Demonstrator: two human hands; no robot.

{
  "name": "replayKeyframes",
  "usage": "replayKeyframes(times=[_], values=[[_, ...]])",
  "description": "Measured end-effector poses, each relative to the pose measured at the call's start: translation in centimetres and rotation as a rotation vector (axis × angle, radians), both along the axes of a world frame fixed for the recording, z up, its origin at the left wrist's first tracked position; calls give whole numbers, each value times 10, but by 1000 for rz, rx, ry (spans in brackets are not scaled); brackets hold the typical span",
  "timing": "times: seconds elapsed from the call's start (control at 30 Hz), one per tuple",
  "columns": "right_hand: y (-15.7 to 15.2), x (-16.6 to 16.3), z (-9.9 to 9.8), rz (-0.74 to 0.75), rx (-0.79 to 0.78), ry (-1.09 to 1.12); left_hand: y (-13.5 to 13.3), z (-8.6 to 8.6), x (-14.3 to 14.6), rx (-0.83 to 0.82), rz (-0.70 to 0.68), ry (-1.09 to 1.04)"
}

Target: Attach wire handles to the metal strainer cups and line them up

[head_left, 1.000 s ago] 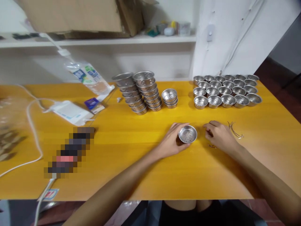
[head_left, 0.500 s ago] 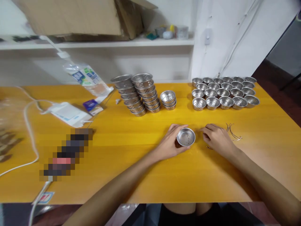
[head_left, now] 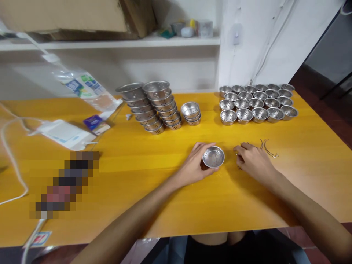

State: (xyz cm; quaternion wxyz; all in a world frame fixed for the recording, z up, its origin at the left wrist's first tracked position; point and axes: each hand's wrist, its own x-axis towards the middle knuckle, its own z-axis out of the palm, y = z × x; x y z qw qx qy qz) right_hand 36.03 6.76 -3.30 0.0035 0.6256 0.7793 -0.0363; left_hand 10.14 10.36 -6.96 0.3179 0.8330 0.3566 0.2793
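Observation:
My left hand (head_left: 194, 167) is wrapped around a small perforated metal cup (head_left: 213, 157) standing on the yellow table (head_left: 154, 190). Just right of it, my right hand (head_left: 254, 161) rests on the table with fingers curled over a thin wire piece (head_left: 238, 154), pinching at it. More curved wire handles (head_left: 267, 147) lie right of that hand. Two leaning stacks of the same cups (head_left: 150, 104) and a short stack (head_left: 190, 113) stand further back. At the back right, several cups (head_left: 255, 104) sit in neat rows.
Plastic bags (head_left: 82, 88), a white packet (head_left: 62, 132) and a white cable (head_left: 11, 154) lie at the left. A pixelated object (head_left: 64, 183) sits front left. Behind the table is a white shelf (head_left: 110, 44) with a cardboard box (head_left: 71, 18).
The view has shifted slightly, so everything sits a little further left. My right hand's fingers have closed further on the wire piece. My left hand still holds the cup.

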Motion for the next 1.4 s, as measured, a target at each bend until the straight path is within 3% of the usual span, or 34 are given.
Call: replayKeyframes(times=[0.37, 0.67, 1.0, 1.23, 1.4], values=[[0, -1, -8, 12, 172, 120, -1, 2, -1, -90, 14, -54], [-4, -1, -20, 132, 435, 236, 0, 12, -14, -531, -157, -408], [-14, -14, -9, 241, 707, 586, 4, 8, -18, -588, -198, -474], [-12, -17, -9, 277, 651, 645, -4, 10, -15, -920, -267, -692], [-14, -19, -7, 342, 635, 665, -6, 13, -12, -978, -282, -709]])
